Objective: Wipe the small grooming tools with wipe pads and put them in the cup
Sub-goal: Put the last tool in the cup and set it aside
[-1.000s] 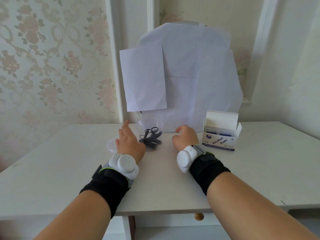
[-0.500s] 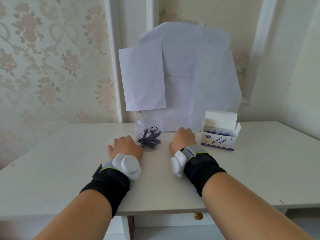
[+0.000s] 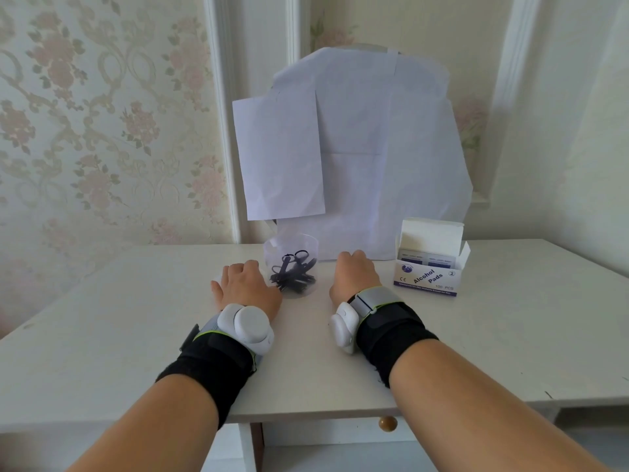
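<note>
Left hand (image 3: 245, 287) lowered, fingertips hidden.

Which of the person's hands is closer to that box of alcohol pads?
The right hand. It rests on the table just left of the alcohol pads box, apart from it. The left hand lies farther left, beyond the clear cup.

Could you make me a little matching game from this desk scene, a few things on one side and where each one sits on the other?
Things:
1. cup
2. pad box
3. tools
4. knob

Places:
a. inside the cup
b. between the two hands
c. under the desk edge
d. right of the right hand

Pairs: 1-b, 2-d, 3-a, 4-c
</note>
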`<state>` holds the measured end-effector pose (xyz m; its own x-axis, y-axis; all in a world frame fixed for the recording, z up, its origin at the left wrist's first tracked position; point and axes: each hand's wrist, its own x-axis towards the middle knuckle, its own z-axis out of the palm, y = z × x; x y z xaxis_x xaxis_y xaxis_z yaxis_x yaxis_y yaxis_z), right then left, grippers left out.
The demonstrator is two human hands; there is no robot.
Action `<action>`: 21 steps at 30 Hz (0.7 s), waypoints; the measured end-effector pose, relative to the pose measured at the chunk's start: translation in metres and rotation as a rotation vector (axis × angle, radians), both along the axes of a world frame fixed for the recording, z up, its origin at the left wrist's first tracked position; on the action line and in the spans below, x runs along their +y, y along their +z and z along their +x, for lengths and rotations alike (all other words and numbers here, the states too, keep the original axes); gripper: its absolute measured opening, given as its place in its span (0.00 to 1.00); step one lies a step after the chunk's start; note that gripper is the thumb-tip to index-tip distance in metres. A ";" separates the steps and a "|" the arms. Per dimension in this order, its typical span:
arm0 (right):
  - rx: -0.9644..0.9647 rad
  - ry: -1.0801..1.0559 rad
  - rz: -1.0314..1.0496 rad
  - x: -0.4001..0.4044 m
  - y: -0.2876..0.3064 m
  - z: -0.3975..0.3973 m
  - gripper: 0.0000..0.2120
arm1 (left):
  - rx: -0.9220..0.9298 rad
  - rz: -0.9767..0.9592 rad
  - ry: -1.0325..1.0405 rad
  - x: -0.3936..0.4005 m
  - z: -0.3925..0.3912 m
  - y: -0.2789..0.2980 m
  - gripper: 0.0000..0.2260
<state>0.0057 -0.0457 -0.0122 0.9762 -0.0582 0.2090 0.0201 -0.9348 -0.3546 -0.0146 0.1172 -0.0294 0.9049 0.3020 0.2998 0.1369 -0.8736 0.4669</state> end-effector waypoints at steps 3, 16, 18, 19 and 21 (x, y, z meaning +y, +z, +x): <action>-0.081 0.008 0.032 0.002 -0.001 -0.001 0.13 | 0.018 -0.070 0.039 0.003 -0.001 0.001 0.22; -0.094 0.103 0.057 0.000 0.002 -0.002 0.16 | 0.236 0.042 0.046 0.027 0.008 0.003 0.23; -0.086 0.098 0.073 -0.001 0.003 -0.004 0.19 | 0.208 0.036 0.046 0.028 0.009 0.000 0.24; -0.088 0.096 0.083 -0.001 0.003 -0.004 0.19 | 0.185 0.025 0.046 0.029 0.010 -0.001 0.24; -0.095 0.098 0.108 -0.001 0.003 -0.006 0.20 | 0.146 0.009 0.042 0.030 0.012 -0.002 0.23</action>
